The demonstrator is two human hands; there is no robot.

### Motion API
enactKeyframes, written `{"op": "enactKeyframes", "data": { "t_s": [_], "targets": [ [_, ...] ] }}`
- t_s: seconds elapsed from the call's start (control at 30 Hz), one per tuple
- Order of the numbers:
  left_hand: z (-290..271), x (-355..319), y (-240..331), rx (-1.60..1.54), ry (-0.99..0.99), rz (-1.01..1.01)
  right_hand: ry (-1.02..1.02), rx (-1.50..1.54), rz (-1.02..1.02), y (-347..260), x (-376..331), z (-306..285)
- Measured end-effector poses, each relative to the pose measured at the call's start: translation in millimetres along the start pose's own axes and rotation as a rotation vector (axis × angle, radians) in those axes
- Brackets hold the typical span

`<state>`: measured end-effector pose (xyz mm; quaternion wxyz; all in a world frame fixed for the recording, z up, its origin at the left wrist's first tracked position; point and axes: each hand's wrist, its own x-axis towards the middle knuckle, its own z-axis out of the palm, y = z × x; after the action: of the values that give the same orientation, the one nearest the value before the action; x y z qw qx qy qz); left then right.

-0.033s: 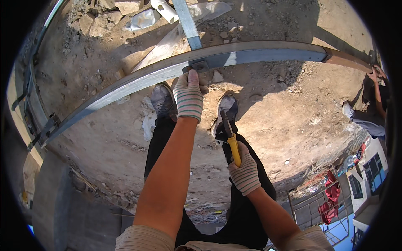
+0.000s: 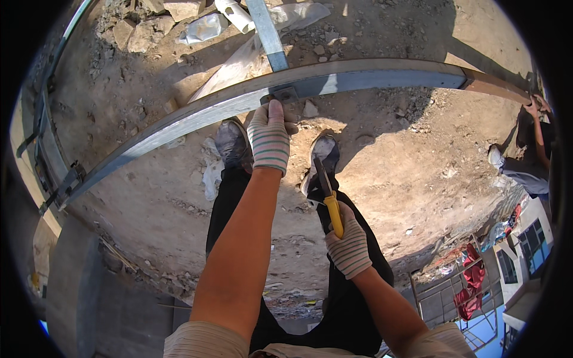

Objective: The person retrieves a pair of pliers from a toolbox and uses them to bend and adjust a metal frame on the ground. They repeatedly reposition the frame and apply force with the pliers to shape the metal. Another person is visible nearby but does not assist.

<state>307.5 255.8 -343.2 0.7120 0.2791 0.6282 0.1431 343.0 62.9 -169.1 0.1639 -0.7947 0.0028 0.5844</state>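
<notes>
My left hand (image 2: 269,136), in a striped glove with bare fingertips, is closed at a small metal bracket (image 2: 287,95) against the near side of a long grey metal beam (image 2: 358,81). Its thumb presses at the bracket's left edge; the other fingers are mostly hidden. My right hand (image 2: 348,243), gloved alike, is wrapped round the yellow handle of a tool with a dark, narrow, blade-like head (image 2: 329,203). That tool points up and away over my right leg, apart from the beam. A grey metal bar (image 2: 268,36) meets the beam from the far side.
At the right rim another person's hands (image 2: 536,106) are at the beam's brown end (image 2: 495,86). A metal frame with clamps (image 2: 70,178) stands at the left. Broken stones (image 2: 143,36) and plastic sheeting (image 2: 230,70) lie on the dirt beyond the beam. My shoes (image 2: 325,152) are just this side.
</notes>
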Motion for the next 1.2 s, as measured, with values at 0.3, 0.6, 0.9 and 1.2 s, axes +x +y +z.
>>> {"op": "enactKeyframes", "data": {
  "t_s": [0.3, 0.6, 0.9, 1.2],
  "targets": [
    [-5, -2, -5, -0.067, -0.025, -0.059, -0.02, 0.0, 0.011, -4, 3, -2],
    [-9, 9, -3, -0.206, -0.087, -0.139, -0.044, -0.006, 0.021, -10, 6, -4],
    [-14, 8, -8, -0.629, -0.241, -0.255, -0.051, 0.013, 0.024, -11, 7, -2],
    [6, 4, 23, 0.322, 0.075, -0.132, -0.046, -0.008, 0.019, -12, 9, -1]
  ]
}}
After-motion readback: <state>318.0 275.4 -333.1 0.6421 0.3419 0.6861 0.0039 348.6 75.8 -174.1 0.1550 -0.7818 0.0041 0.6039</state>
